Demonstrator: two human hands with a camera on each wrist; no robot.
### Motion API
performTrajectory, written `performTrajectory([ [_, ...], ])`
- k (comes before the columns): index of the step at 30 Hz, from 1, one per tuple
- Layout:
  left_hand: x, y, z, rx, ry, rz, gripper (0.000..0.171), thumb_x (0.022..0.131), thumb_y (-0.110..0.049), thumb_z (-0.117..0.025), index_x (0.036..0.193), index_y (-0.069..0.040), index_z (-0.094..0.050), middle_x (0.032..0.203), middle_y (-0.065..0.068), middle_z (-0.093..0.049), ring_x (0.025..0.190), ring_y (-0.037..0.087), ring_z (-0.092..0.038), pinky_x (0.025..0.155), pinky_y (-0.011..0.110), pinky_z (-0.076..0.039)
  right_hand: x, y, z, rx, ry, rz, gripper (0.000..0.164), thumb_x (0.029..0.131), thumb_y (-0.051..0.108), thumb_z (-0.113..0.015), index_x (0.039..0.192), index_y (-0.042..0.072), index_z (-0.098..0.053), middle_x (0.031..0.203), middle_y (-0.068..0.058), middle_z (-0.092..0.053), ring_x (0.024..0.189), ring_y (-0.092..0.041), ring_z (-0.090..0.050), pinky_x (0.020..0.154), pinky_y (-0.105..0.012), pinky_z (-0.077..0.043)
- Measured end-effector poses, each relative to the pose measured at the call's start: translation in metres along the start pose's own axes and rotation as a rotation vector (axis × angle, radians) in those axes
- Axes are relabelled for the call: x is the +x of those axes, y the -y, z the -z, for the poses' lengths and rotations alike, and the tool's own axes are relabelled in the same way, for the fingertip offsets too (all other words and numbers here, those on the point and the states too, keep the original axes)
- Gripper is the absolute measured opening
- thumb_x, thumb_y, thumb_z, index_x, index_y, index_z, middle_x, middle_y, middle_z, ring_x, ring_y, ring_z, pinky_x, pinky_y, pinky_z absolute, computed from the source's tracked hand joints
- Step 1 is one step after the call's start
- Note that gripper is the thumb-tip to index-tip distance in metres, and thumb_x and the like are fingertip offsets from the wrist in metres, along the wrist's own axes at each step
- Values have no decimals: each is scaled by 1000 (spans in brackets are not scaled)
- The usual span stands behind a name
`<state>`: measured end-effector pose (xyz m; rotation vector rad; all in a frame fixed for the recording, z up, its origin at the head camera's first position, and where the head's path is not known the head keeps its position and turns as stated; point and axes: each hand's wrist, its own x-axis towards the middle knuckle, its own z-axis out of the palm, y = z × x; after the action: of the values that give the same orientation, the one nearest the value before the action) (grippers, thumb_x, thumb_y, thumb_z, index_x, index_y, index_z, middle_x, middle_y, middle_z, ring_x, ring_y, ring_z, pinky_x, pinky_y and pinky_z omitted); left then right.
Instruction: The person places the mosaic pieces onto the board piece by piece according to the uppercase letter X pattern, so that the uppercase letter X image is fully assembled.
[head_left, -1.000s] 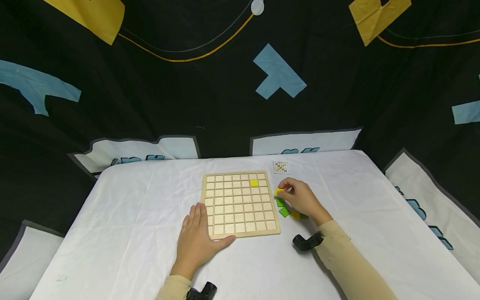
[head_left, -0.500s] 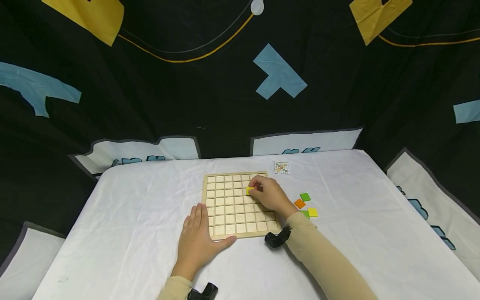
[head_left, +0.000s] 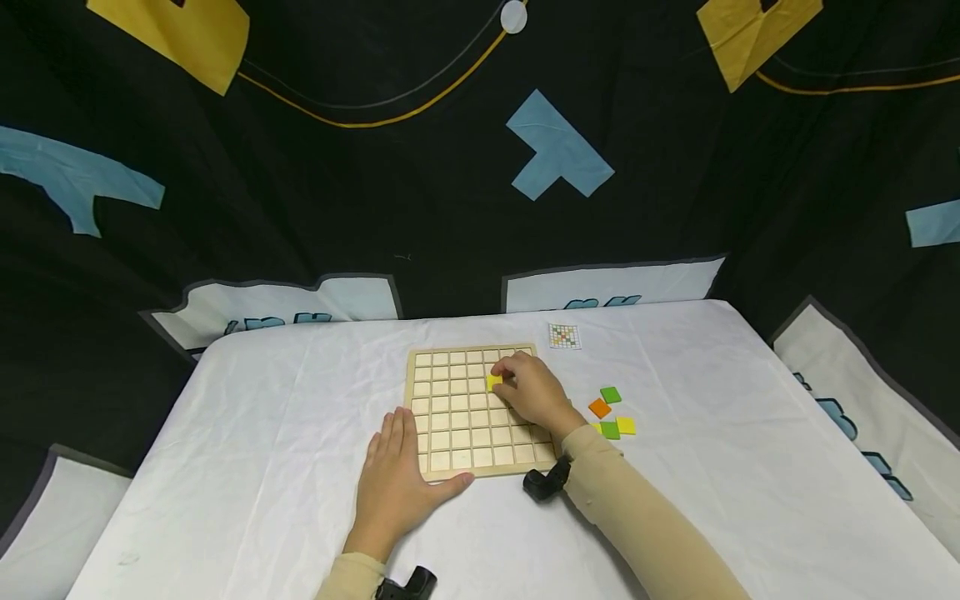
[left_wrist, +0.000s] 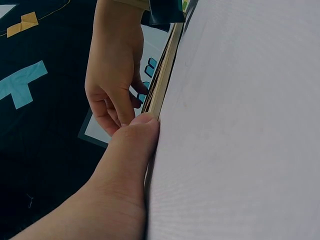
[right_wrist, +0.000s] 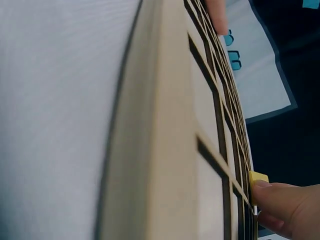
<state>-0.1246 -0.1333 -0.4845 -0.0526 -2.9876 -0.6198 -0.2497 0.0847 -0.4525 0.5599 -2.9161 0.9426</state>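
A wooden grid board (head_left: pixel 450 423) lies on the white-covered table. My right hand (head_left: pixel 534 390) is over its upper right part and pinches a yellow square tile (head_left: pixel 493 382) between thumb and fingers at a grid cell. The right wrist view shows that tile (right_wrist: pixel 258 176) tilted at the grid surface; whether it sits in the cell I cannot tell. My left hand (head_left: pixel 393 479) rests at the board's lower left corner, fingers straight along the left side. Its thumb (left_wrist: pixel 137 137) lies against the front edge. The right hand and forearm hide the board's right side.
Right of the board lie loose tiles: a green one (head_left: pixel 611 394), an orange one (head_left: pixel 599 407), another green one (head_left: pixel 610 430) and a yellow one (head_left: pixel 626 426), with a yellow sliver beside them. A small printed grid card (head_left: pixel 564 336) lies behind the board's right corner.
From the loose tiles right of the board, my right hand has moved left onto the grid with a yellow tile, then slightly further left. My left hand has stayed in place.
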Motion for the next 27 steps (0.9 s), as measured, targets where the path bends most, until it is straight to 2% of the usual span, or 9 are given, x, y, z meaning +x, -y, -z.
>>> performTrajectory([
  [9, -1, 0, 0, -1, -13, -6, 138, 67, -92, -55, 156, 6, -16, 165, 21, -16, 154, 36, -14, 124, 54, -18, -4, -3, 2, -43, 32, 38, 23, 94, 20, -68, 116, 15, -75, 106, -2, -64, 101, -22, -60, 87, -37, -53],
  [13, -1, 0, 0, 1, -12, -6, 138, 66, -93, -53, 156, 6, -16, 165, 21, -16, 154, 36, -13, 124, 54, -18, -6, -4, 5, -17, 27, 60, 20, 94, 16, -69, 113, 13, -75, 103, -2, -64, 97, -20, -59, 86, -36, -51],
  [16, -1, 0, -1, -5, -11, -4, 138, 67, -93, -53, 156, 5, -16, 165, 21, -15, 155, 35, -12, 124, 54, -17, -10, -6, 10, -14, 31, 45, 20, 93, 18, -69, 113, 15, -74, 100, 1, -63, 94, -16, -56, 85, -34, -49],
  [21, -1, 0, -1, -19, -10, -3, 138, 67, -91, -55, 156, 5, -15, 165, 21, -15, 155, 35, -12, 125, 53, -16, -25, -13, 26, -24, 42, -12, 27, 93, 20, -69, 120, 17, -70, 100, 3, -62, 95, -16, -54, 84, -34, -47],
  [27, -2, 0, -1, -20, -1, 0, 138, 67, -91, -55, 157, 4, -14, 166, 20, -13, 155, 35, -10, 125, 53, -15, -46, -31, 51, -51, 48, -46, 33, 94, 18, -68, 127, 14, -66, 105, -1, -64, 99, -20, -56, 85, -38, -46],
])
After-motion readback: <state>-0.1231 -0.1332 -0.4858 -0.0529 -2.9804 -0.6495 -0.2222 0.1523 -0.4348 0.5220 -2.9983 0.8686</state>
